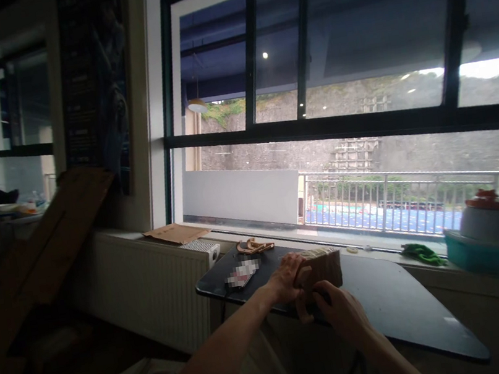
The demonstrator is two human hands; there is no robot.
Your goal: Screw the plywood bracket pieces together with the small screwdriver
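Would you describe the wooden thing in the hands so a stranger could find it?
Under the big window stands a dark table. At its near edge, left hand and right hand hold a boxy wooden stack; the flat wooden piece behind lies untouched.

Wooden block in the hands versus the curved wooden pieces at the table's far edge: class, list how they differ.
The wooden block is gripped by the left hand and right hand; the curved wooden pieces lie untouched. The block looks thick and boxy; the pieces look thin and flat. The block sits at the near edge of the table, the pieces at its far edge. Both are pale brown.
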